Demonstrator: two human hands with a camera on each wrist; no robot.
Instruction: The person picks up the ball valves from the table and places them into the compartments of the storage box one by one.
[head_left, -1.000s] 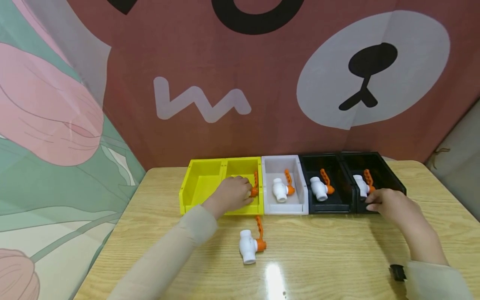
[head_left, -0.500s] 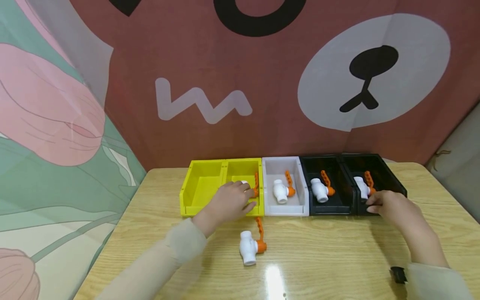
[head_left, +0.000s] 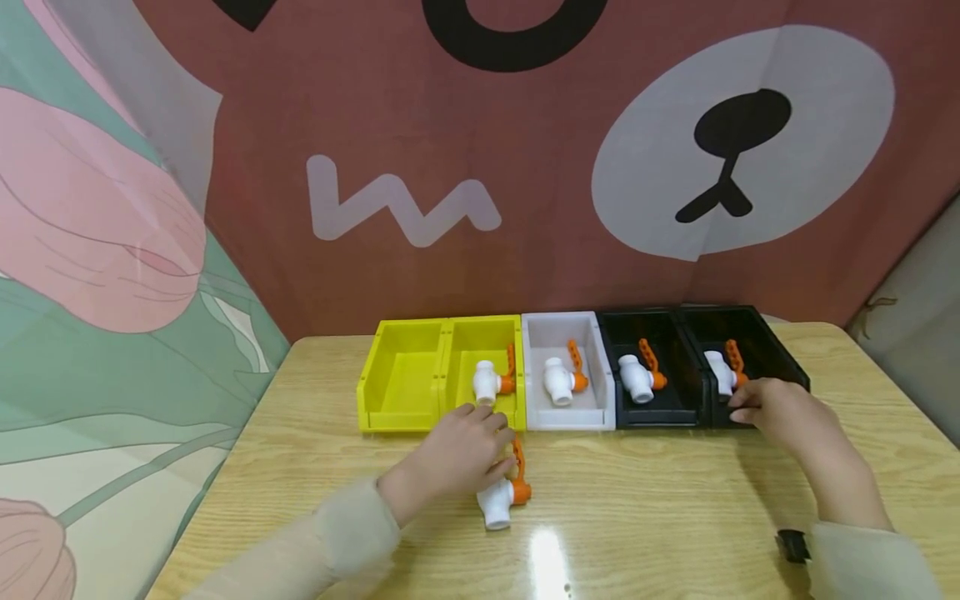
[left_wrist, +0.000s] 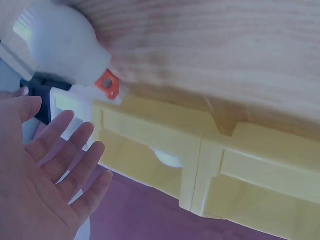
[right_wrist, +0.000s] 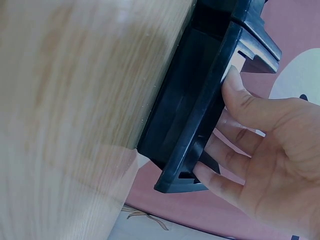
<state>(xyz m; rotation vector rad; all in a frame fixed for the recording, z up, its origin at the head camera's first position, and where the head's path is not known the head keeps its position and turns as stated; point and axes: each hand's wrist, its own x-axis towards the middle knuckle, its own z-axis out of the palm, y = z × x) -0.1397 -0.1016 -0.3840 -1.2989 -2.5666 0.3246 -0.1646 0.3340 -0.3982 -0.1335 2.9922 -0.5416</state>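
In the head view my left hand (head_left: 457,454) hangs over a white ball valve (head_left: 495,507) with an orange handle, lying on the table before the bins. The left wrist view shows that hand's fingers spread and slightly bent, holding nothing, apart from the ball valve (left_wrist: 65,45). My right hand (head_left: 791,417) is at the front of the rightmost black bin (right_wrist: 175,120). Its thumb and fingers are apart at the bin's edge, the thumb by a small white patch. Just beyond those fingertips another ball valve (head_left: 720,372) lies inside that bin.
Along the table's back edge stand a left yellow bin (head_left: 405,379), a second yellow bin (head_left: 468,337), a white bin (head_left: 558,327) and a black bin (head_left: 637,321). Ball valves lie in the last three. A small black object (head_left: 792,546) is by the right sleeve.
My left hand has drawn back from the second yellow bin to above the table valve, uncovering the ball valve in that bin. My right hand stays in place.
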